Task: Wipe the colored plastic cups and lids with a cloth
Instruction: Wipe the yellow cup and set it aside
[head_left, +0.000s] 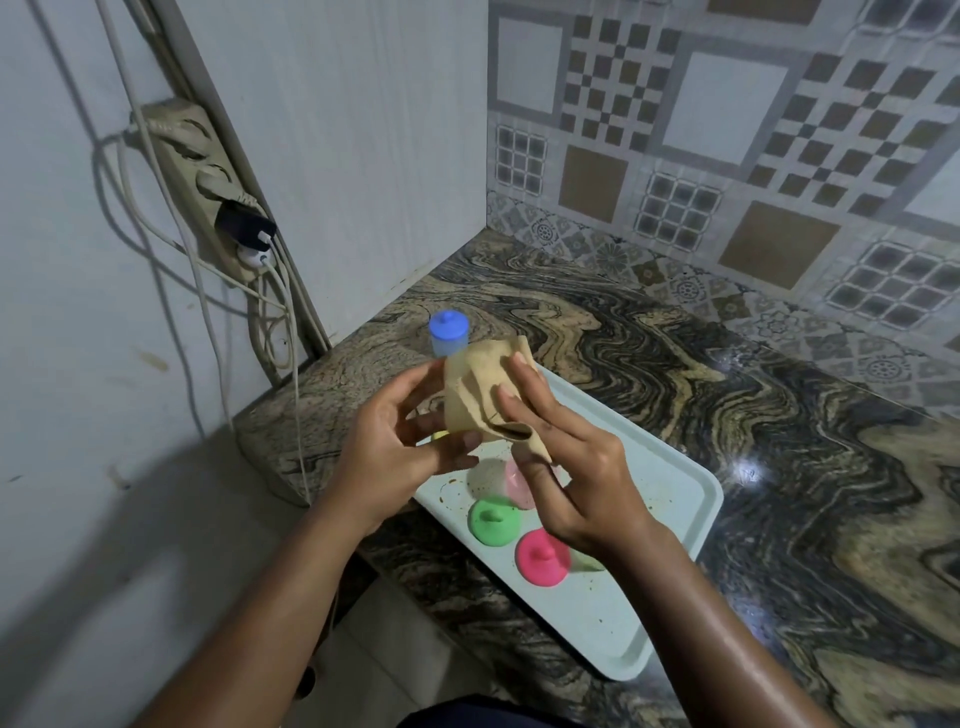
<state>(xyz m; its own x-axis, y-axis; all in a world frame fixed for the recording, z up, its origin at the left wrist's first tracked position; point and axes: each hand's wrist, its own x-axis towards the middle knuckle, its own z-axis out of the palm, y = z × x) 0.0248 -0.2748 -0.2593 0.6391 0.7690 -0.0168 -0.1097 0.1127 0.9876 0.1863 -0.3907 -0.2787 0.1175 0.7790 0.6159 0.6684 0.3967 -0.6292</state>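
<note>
One cloth (483, 395), gripped by left hand (395, 441) and right hand (566, 478), fingers curled. One capped blue cup (448, 332) behind. One tray (654, 467): one green lid (493, 519), one pink lid (543, 557).

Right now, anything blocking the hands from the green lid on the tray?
Nothing visible. The green lid lies uncovered on the tray, below the left hand and right hand, which hold the cloth between them.

a pale tray (631, 603) lies flat on the swirl-patterned stone countertop (810, 499)
</note>
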